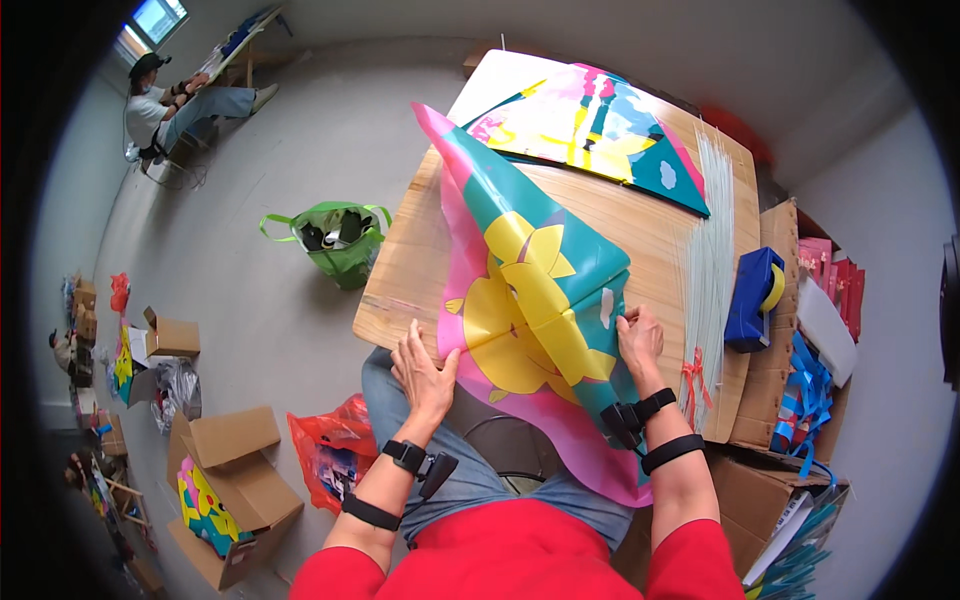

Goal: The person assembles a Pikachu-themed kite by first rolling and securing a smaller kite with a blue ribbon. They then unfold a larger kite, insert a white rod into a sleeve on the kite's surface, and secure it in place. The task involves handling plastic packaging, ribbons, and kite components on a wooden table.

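Between the two hands, a glossy printed sheet (520, 325) in teal, pink and yellow lies partly on the wooden table (400, 280), its near pink border hanging over the edge toward the lap. Fold ridge runs up through the yellow figure; a narrow pink tip points away, ahead of the left hand and well beyond it.

Left hand (425, 372): fingers spread wide at the table's near edge, thumb against the sheet's pink left border. Cannot tell whether the thumb presses down. Right hand (641, 337): fingers drawn in narrow, pinching the teal right edge of the sheet. Black straps on both wrists.

Far ahead of both hands, across the table: more printed sheets (640, 160), lying flat, similar colours. Just right of the right hand: bundle of thin pale rods (712, 240), red tie (695, 378) around its near end. Further right, a blue tape dispenser (752, 305) with a yellow roll, beside a cardboard box (780, 235).

Left of the left hand, on the floor: green bag (345, 262), dark items inside. Nearer the body, red plastic bag (338, 440); left of that, an open carton (240, 455). Far off, ahead and left, a seated person (150, 112) in a dark cap.
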A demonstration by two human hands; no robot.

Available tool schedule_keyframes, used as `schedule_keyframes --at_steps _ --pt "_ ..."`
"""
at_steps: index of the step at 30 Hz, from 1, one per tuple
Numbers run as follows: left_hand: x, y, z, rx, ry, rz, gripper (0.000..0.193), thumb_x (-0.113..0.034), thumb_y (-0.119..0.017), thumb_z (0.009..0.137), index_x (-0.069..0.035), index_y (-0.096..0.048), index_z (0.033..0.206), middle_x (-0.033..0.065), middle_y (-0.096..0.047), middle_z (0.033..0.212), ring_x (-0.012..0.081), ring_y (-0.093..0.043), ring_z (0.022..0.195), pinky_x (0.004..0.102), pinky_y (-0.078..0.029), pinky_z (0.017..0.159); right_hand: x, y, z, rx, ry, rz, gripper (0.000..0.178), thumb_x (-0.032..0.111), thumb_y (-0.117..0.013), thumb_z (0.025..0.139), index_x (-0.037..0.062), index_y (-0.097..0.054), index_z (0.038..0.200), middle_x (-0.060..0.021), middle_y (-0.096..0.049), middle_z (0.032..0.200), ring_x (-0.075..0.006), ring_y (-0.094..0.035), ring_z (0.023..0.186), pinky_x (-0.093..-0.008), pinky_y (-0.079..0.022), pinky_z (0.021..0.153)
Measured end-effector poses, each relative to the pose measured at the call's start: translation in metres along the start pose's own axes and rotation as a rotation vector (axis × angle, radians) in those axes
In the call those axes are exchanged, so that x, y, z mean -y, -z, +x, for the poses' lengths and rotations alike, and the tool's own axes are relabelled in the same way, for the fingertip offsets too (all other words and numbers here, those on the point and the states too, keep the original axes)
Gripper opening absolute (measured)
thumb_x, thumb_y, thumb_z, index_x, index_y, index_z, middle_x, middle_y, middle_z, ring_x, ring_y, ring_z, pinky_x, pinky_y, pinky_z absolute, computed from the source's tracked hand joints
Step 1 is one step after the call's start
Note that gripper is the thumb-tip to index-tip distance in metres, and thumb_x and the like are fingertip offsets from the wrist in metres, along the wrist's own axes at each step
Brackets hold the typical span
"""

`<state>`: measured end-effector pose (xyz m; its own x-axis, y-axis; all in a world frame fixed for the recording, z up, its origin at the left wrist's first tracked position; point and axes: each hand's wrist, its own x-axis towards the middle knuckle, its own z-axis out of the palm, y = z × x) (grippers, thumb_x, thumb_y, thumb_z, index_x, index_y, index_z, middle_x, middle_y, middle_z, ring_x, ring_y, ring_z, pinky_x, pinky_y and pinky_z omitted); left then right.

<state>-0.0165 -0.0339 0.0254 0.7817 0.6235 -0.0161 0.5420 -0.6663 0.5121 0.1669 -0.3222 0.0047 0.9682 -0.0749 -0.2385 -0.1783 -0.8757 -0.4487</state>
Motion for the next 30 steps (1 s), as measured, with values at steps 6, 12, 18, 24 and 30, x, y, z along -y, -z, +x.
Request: schedule_keyframes --at_steps 6,12,18,24,30 --pt "0.026 -0.014 0.025 -0.154 -0.308 0.260 0.070 -0.037 -0.061 0.090 -0.009 -0.034 0.149 0.0083 -0.031 0.156 0.0328 -0.024 0.145 0.0516 -0.014 0.118 -0.025 -0.012 -0.014 -0.350 -0.091 -0.094 0.017 0.016 -0.056 0.085 0.0026 -0.057 0.096 -0.0206 -0.068 0.091 -0.0421 -0.066 0.084 -0.0514 -0.051 0.074" --pt "0.064 0.003 0.084 0.011 -0.298 0.388 0.059 -0.040 -0.052 0.096 -0.010 -0.042 0.146 0.0073 -0.031 0.157 0.0321 -0.020 0.147 0.0625 -0.001 0.117 -0.034 -0.003 -0.021 -0.416 -0.409 0.054 0.024 0.023 -0.047 0.091 0.0025 -0.054 0.101 -0.0249 -0.067 0.096 -0.0436 -0.065 0.090 -0.0534 -0.050 0.075" --pt "0.031 0.011 0.059 -0.095 -0.391 0.082 0.063 -0.040 -0.065 0.087 -0.009 -0.047 0.140 0.0103 -0.044 0.145 0.0316 -0.037 0.134 0.0516 -0.028 0.110 -0.092 -0.018 -0.004 -0.513 -0.281 0.370 0.031 0.035 -0.053 0.093 0.0052 -0.056 0.086 -0.0117 -0.063 0.074 -0.0290 -0.061 0.067 -0.0428 -0.047 0.061" --pt "0.009 -0.004 0.035 0.150 -0.014 0.038 0.035 -0.032 -0.078 0.075 -0.010 -0.063 0.098 0.0078 -0.057 0.105 0.0290 -0.053 0.104 0.0450 -0.042 0.087 -0.079 0.026 0.004 0.356 -0.258 1.007 0.042 0.048 -0.058 0.095 0.0076 -0.068 0.097 -0.0003 -0.065 0.075 -0.0063 -0.057 0.062 -0.0214 -0.044 0.054" --pt "0.007 -0.013 0.038 -0.008 -0.057 -0.056 0.039 -0.028 -0.081 0.073 -0.009 -0.058 0.099 0.0097 -0.057 0.101 0.0310 -0.057 0.098 0.0423 -0.046 0.083 -0.054 0.032 -0.003 0.127 -0.191 0.966 0.033 0.029 -0.070 0.092 0.0003 -0.069 0.107 -0.0033 -0.068 0.088 -0.0119 -0.061 0.078 -0.0214 -0.048 0.072"
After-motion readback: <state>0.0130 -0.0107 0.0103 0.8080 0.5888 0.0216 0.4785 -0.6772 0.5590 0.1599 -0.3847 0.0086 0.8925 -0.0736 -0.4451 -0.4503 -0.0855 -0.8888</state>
